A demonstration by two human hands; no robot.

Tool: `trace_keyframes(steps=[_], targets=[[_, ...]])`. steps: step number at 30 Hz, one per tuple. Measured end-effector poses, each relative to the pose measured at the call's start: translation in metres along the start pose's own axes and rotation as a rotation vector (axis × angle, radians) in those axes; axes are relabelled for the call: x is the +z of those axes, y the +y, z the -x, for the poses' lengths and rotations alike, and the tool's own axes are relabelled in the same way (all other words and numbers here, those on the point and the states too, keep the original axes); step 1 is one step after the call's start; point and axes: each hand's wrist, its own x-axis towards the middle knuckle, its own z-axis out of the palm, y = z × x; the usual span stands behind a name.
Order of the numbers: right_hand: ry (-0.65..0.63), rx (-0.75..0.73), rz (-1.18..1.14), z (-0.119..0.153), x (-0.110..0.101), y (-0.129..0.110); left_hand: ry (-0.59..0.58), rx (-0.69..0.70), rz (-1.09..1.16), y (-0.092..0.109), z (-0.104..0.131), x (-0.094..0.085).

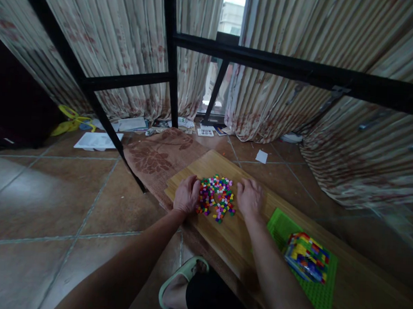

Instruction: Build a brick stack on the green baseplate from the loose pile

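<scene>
Brown flowery cloth (151, 158) pokes out from under wooden table (215, 162). Left hand (187, 195) at left edge of little colored bricks (225, 188), fingers bent; can't tell if gripping any. Bricks in loose pile on table, between hands. Right hand (250, 197) just right of pile, fingers curled; can't tell if holding anything. Farther right, green baseplate (277, 221) with bright brick build (310, 252) on top.

Left hand (187, 195) and right hand (250, 198), bare; forearms (137, 252) uncovered; black legwear (209, 297); pale-green sandal (164, 290) (open-toed, broad strap).
</scene>
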Motion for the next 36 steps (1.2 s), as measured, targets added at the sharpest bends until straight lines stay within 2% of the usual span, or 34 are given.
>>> trace_keyframes(steps=[5,9,13,18,20,23,26,28,31,36], targets=[[-0.194,-0.223,-0.112,-0.018,0.017,-0.034,0.026,-0.021,0.073,0.000,0.000,-0.002],[-0.298,-0.342,-0.170,-0.020,0.022,-0.044,0.002,-0.023,0.095,0.000,0.000,-0.002],[-0.348,-0.394,-0.213,-0.011,0.018,-0.045,-0.032,-0.001,0.043,-0.001,-0.001,-0.001],[-0.387,-0.427,-0.259,0.004,0.005,-0.050,-0.100,0.092,-0.071,-0.002,-0.002,0.001],[-0.368,-0.399,-0.297,0.011,-0.002,-0.048,-0.118,0.126,-0.110,-0.001,-0.003,0.001],[-0.241,-0.255,-0.356,0.026,-0.010,-0.039,-0.150,0.140,-0.148,0.001,-0.004,0.001],[-0.106,-0.078,-0.344,0.043,-0.010,-0.033,-0.168,0.140,-0.165,0.002,-0.004,0.001],[-0.073,-0.014,-0.326,0.051,-0.005,-0.036,-0.170,0.148,-0.173,0.002,-0.004,0.001],[-0.036,0.016,-0.364,0.056,0.004,-0.049,-0.169,0.168,-0.180,0.001,-0.004,0.001],[0.011,-0.007,-0.483,0.047,0.013,-0.065,-0.152,0.194,-0.149,-0.001,-0.004,0.001]])
